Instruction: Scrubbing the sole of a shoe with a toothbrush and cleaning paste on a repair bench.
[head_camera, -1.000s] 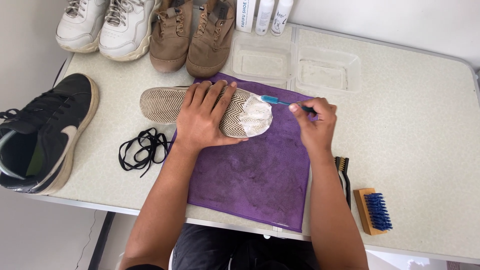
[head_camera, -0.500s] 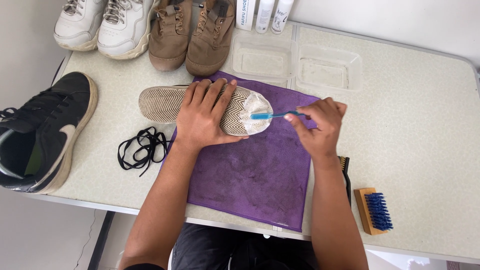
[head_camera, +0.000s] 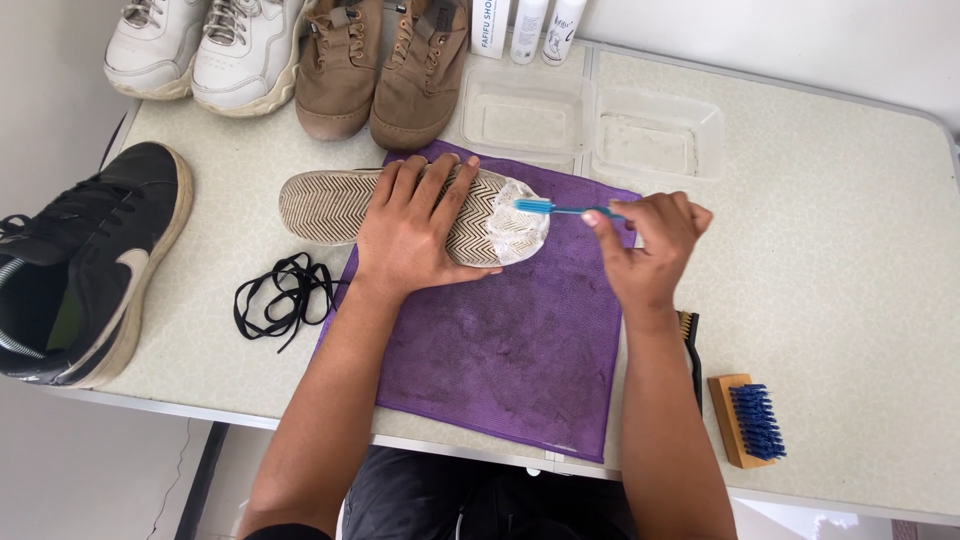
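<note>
A shoe (head_camera: 320, 205) lies sole-up across the left edge of a purple cloth (head_camera: 510, 350), its toe end covered in white foam. My left hand (head_camera: 415, 225) presses flat on the middle of the sole, fingers spread. My right hand (head_camera: 650, 245) pinches the handle of a small blue toothbrush (head_camera: 555, 208). The brush head rests on the foamy toe of the sole.
A black sneaker (head_camera: 75, 270) hangs over the table's left edge, loose black laces (head_camera: 285, 295) beside it. White sneakers (head_camera: 200, 50), brown shoes (head_camera: 385, 60), bottles and two clear plastic tubs (head_camera: 595, 125) line the back. A wooden blue-bristled brush (head_camera: 750, 420) and a dark brush (head_camera: 690, 340) lie right.
The toothbrush has swept back and forth over the foamy toe; my right hand has shifted slightly right. My left hand stays pressed on the sole.
</note>
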